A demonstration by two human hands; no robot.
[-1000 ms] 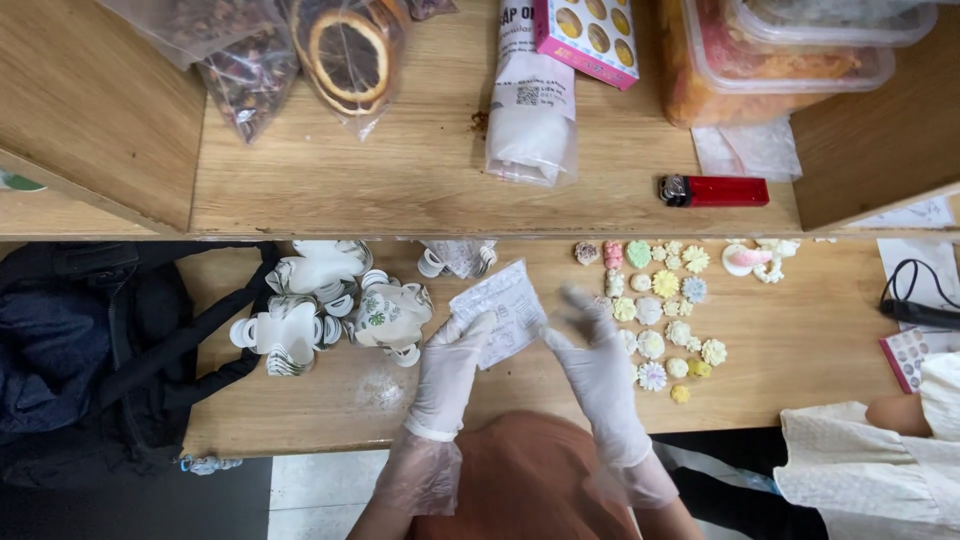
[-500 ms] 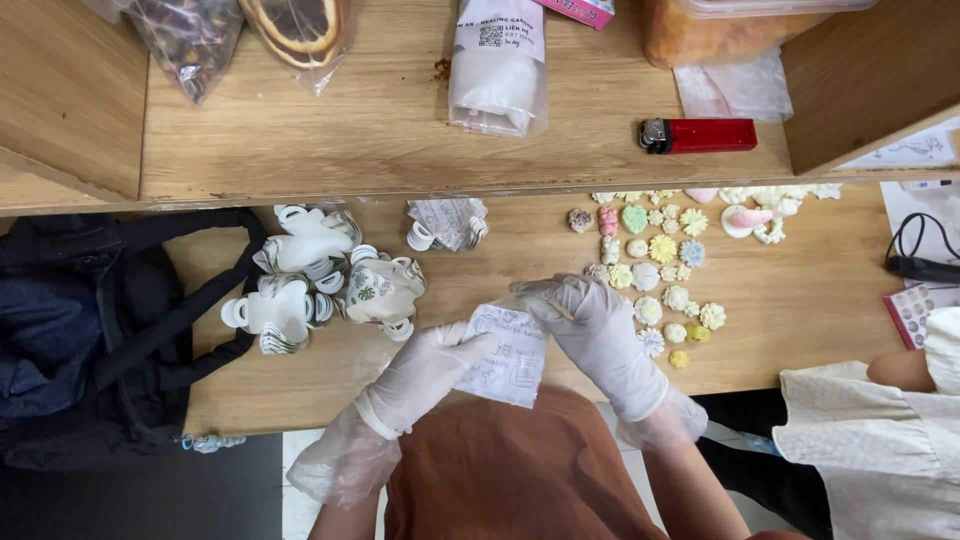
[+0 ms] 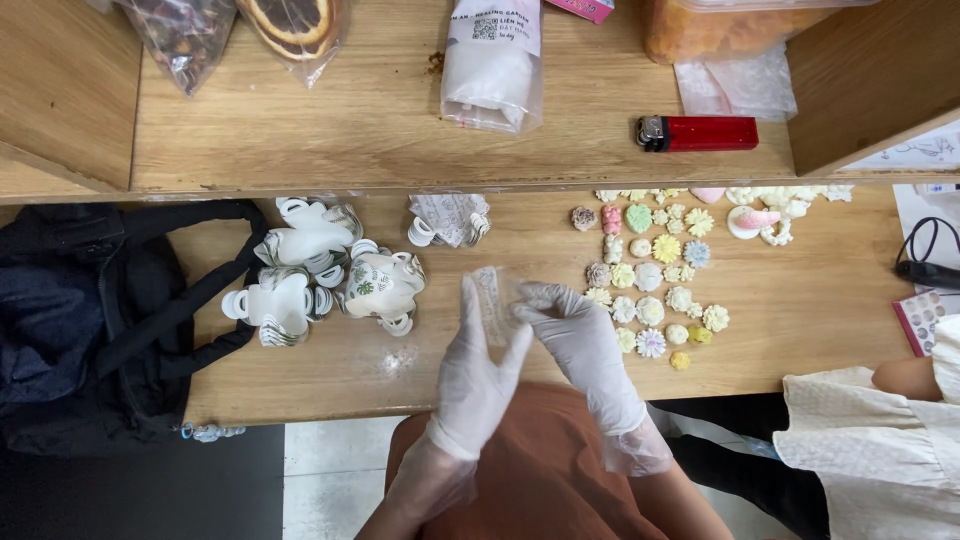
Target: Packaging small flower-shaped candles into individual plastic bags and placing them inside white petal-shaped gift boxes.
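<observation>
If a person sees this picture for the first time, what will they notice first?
Probably the two gloved hands, left hand and right hand, holding a small clear bag at the centre of the table. To their right lie rows of pastel flowers; a red lighter sits on the shelf above.

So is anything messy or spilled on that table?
A little. There is a faint whitish powdery smudge on the wooden table, just left of the gloved left hand, and brown crumbs on the shelf by the white bag. The small pastel flower shapes lie in tidy rows, and nothing looks broken.
</observation>
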